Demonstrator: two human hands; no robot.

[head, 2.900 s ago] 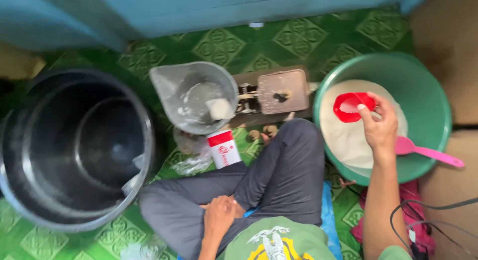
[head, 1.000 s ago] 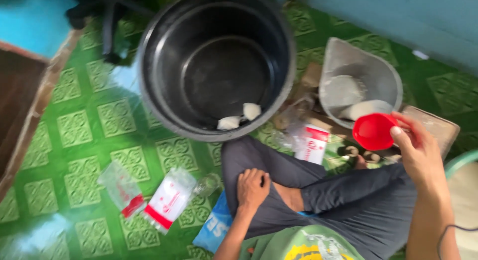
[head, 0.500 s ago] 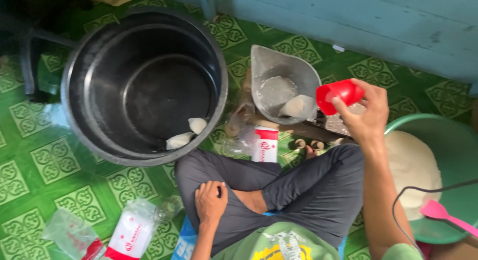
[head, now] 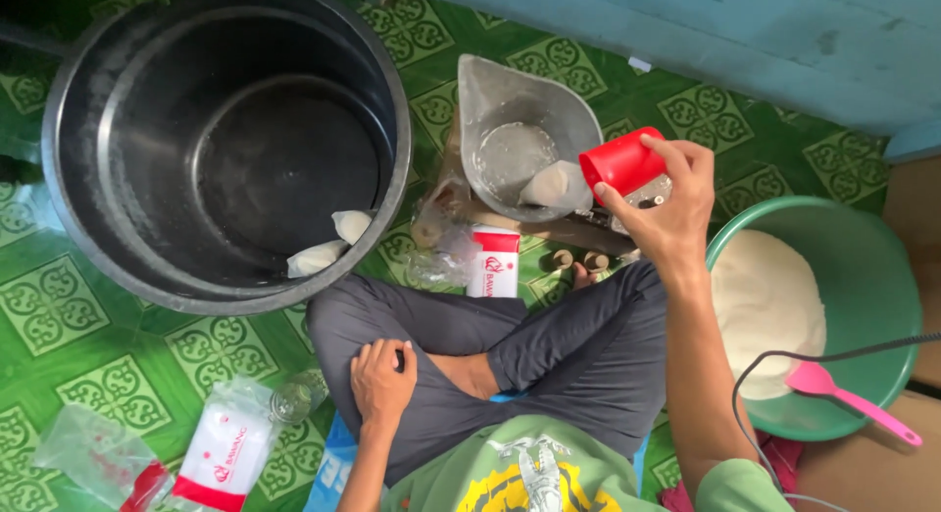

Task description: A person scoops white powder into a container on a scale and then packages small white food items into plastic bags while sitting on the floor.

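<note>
My right hand (head: 667, 203) grips a small red cup (head: 619, 163), tipped over the rim of a clear plastic jug (head: 524, 140) that rests on a small scale. White powder lies in the jug under the cup's mouth. My left hand (head: 382, 380) rests on my crossed leg, fingers loosely curled and holding nothing. A green basin (head: 867, 306) of white flour with a pink spoon (head: 853, 399) in it sits to my right.
A large dark pot (head: 225, 145) stands at the left with two small white packets (head: 328, 245) inside. A red-and-white packet (head: 493, 262) leans below the jug. Empty plastic bags (head: 211, 448) lie on the green patterned floor. A blue wall runs along the top.
My right hand carried the red cup from the green basin over to the jug and tilted it there. My view swung left and back. My left hand stayed on my leg.
</note>
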